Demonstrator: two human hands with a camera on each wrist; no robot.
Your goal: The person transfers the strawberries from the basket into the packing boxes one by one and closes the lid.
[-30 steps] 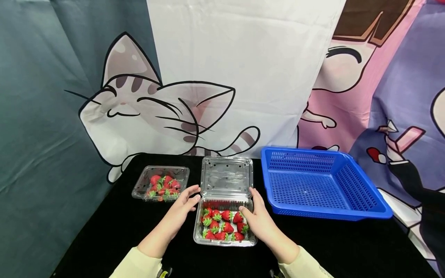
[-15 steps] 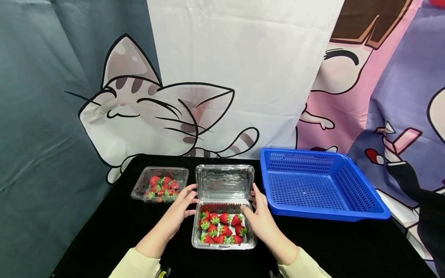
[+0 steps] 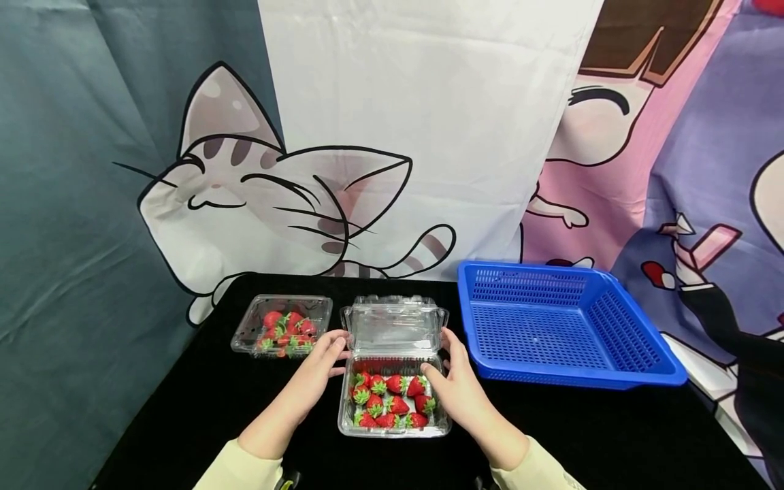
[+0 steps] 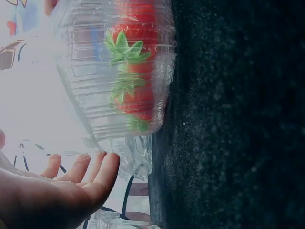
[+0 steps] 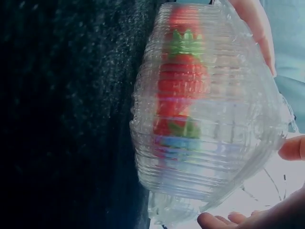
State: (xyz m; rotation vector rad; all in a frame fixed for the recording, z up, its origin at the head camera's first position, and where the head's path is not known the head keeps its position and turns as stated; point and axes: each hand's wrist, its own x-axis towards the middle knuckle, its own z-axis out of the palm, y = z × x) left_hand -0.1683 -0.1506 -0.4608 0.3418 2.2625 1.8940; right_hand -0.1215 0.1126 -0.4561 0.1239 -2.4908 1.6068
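Note:
In the head view, a clear plastic clamshell box (image 3: 395, 433) stands on the black cloth, with several red strawberries (image 3: 398, 405) inside. Its hinged lid (image 3: 395, 328) is raised at the back, tilted between the two hands. At the left, my left hand (image 3: 315, 371) has its fingertips by the lid's lower left corner. My right hand (image 3: 456, 384) is on the other side, fingers beside the lid's right edge, thumb over the box's right rim. Both wrist views show fairly loose fingers near the hinge end; the left fingertips (image 4: 112, 160) are at the plastic. Firm contact is hard to judge.
A second clear box (image 3: 245, 333) holding several strawberries sits left of the hands. To the right is a blue perforated basket (image 3: 533, 371). A cartoon-printed cloth (image 3: 484, 102) hangs behind the black-covered table (image 3: 612, 435).
The lid has swung up from lying back flat on the table to standing tilted. Both hands have shifted only slightly; the box has slid a little toward the left.

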